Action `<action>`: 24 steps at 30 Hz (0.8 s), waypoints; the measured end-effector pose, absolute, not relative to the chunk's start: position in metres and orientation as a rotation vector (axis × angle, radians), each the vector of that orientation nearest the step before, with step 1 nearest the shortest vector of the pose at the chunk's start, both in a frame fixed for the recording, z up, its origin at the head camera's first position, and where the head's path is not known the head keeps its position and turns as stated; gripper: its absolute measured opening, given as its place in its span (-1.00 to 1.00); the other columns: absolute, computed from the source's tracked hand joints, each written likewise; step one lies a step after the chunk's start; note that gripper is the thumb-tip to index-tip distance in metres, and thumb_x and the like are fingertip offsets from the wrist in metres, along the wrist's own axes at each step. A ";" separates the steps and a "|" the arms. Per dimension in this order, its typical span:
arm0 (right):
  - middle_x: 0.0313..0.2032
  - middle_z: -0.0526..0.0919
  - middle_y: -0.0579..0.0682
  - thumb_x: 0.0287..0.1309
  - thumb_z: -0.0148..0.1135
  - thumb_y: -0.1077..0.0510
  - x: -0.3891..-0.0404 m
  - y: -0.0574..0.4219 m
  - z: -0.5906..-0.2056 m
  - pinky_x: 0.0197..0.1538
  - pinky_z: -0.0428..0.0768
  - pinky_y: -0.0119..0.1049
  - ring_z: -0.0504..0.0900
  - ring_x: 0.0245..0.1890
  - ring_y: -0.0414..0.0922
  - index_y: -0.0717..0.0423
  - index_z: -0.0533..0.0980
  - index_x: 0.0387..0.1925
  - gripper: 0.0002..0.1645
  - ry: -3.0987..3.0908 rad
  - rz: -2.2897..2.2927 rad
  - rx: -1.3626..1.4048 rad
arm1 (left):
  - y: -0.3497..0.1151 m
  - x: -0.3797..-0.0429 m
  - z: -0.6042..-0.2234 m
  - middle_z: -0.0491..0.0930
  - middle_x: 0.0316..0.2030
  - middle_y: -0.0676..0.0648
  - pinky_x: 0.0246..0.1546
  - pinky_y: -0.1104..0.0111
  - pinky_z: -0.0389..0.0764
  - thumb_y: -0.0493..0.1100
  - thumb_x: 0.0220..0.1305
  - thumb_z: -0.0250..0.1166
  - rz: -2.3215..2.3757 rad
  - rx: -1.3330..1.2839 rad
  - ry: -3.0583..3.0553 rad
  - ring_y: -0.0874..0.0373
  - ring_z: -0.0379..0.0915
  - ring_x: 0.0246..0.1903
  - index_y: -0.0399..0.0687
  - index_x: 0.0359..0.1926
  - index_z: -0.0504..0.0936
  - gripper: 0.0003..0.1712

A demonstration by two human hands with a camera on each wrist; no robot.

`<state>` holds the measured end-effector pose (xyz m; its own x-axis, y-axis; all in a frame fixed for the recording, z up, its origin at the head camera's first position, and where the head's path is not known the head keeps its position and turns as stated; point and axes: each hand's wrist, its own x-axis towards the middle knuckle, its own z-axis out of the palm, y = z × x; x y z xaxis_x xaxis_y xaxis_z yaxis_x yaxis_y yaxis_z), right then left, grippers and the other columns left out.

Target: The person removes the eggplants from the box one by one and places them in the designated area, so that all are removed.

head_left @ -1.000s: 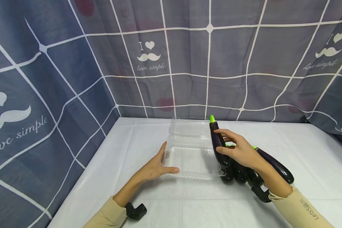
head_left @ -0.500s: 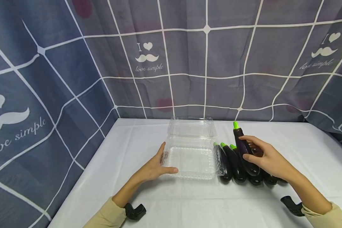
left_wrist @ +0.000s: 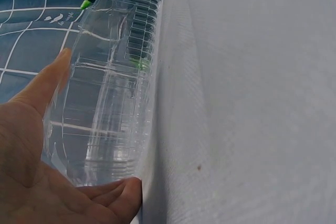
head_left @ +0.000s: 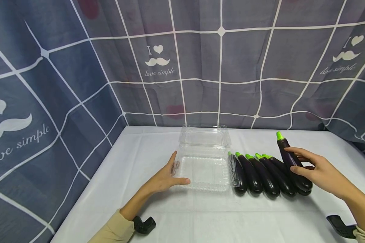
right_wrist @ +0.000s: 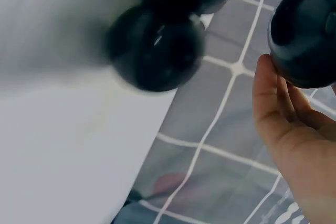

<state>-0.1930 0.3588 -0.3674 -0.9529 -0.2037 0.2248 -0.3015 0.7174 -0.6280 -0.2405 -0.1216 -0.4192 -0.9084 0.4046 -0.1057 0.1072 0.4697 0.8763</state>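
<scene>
My right hand [head_left: 320, 170] pinches a dark purple eggplant [head_left: 287, 158] with a bright green stem end, fingers on one side and thumb on the other. In the right wrist view the held eggplant [right_wrist: 304, 38] is apart from the other eggplants [right_wrist: 157, 48]. It is above the right end of a row of several eggplants [head_left: 250, 173] lying on the table. My left hand [head_left: 164, 179] rests at the left side of a clear plastic clamshell box [head_left: 205, 168], thumb spread from fingers. The left wrist view has the box's ribbed wall [left_wrist: 142, 40] near the palm.
The box's lid [head_left: 204, 136] lies folded back behind its base. The row's leftmost eggplant touches or nearly touches the box's right wall. A white cloth [head_left: 219, 222] covers the table, and a grey checked curtain [head_left: 197, 98] hangs behind and at the sides.
My right hand has carried the eggplant rightward, from beside the box across to the row's right end. More of the lying eggplants now show. My left hand and the box have stayed put.
</scene>
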 end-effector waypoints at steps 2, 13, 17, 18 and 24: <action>0.08 0.41 -0.46 0.27 0.32 0.15 -0.192 0.367 -0.370 -0.25 0.46 -0.50 0.29 -0.01 -0.59 -0.02 0.35 0.39 -0.32 -2.802 1.030 0.362 | -0.122 -0.241 -0.419 -0.29 0.55 -0.04 0.42 -0.01 -0.14 0.17 0.00 0.55 1.411 0.433 2.426 0.05 -0.33 0.49 0.03 0.57 -0.38 0.47; 0.17 0.44 -0.18 0.25 0.33 0.15 -0.189 0.393 -0.378 -0.30 0.40 -0.59 0.43 0.04 -0.27 0.09 0.34 0.39 -0.30 -2.816 0.940 0.236 | -0.122 -0.240 -0.419 -0.29 0.55 -0.06 0.42 -0.01 -0.14 0.18 -0.01 0.55 1.416 0.430 2.428 0.04 -0.33 0.49 0.01 0.58 -0.37 0.48; 0.26 0.40 0.22 0.25 0.31 0.19 -0.193 0.401 -0.383 -0.33 0.40 -0.57 0.42 0.03 0.37 0.14 0.32 0.39 -0.29 -2.844 0.910 0.244 | -0.123 -0.240 -0.419 -0.30 0.55 -0.03 0.42 -0.01 -0.14 0.19 -0.03 0.56 1.417 0.420 2.427 0.05 -0.33 0.49 0.03 0.58 -0.38 0.49; 0.25 0.40 0.23 0.25 0.32 0.20 -0.193 0.404 -0.385 -0.33 0.39 -0.58 0.41 0.02 0.40 0.15 0.32 0.39 -0.29 -2.847 0.903 0.250 | -0.123 -0.240 -0.419 -0.30 0.55 -0.03 0.42 -0.01 -0.14 0.19 -0.03 0.56 1.417 0.418 2.428 0.06 -0.33 0.49 0.03 0.58 -0.38 0.49; 0.15 0.49 0.13 0.15 0.37 0.28 -0.193 0.415 -0.399 -0.35 0.42 -0.54 0.47 -0.04 0.34 0.25 0.34 0.30 -0.31 -2.842 0.873 0.252 | -0.121 -0.240 -0.419 -0.30 0.55 -0.02 0.42 0.00 -0.13 0.16 0.00 0.54 1.412 0.434 2.431 0.06 -0.33 0.49 0.03 0.58 -0.36 0.46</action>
<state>-0.1928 0.4149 -0.3992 -0.9735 -0.1141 0.1984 -0.2058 0.8157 -0.5406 -0.2397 -0.1212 -0.4190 -0.9107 0.4005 -0.1016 0.1102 0.4725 0.8744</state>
